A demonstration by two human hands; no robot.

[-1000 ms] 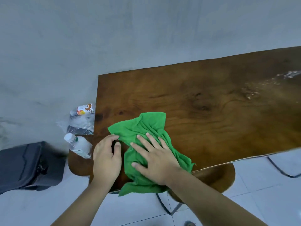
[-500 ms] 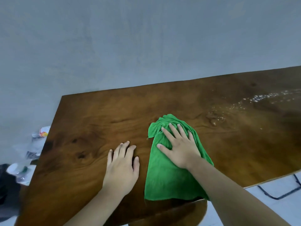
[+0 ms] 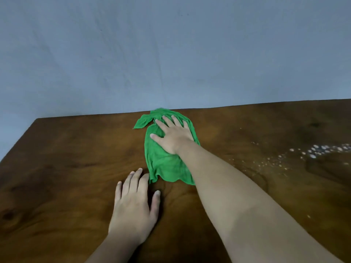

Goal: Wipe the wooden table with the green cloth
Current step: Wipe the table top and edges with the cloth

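Your right hand (image 3: pixel 173 136) presses flat, fingers spread in an open grip, on the green cloth (image 3: pixel 165 160) at the far edge of the wooden table (image 3: pixel 66 168); your left hand (image 3: pixel 135 204) rests open just beside its near hem. Keep the palm weighted and sweep right toward the white droplets (image 3: pixel 319 151). The cloth lies stretched long, rumpled, one corner flared left.

Wooden table (image 3: pixel 76 168) showing dark brown grain and knots, smooth, giving off soft sheen. Green cloth (image 3: pixel 163 162) looking soft, matt, wrinkling in folds on wood. Pale droplets (image 3: pixel 321 150) glinting wet on table's right side. Wall (image 3: pixel 171 54) behind appearing flat, matt, grey-blue, faintly streaked. Bare skin of both arms looking matt.
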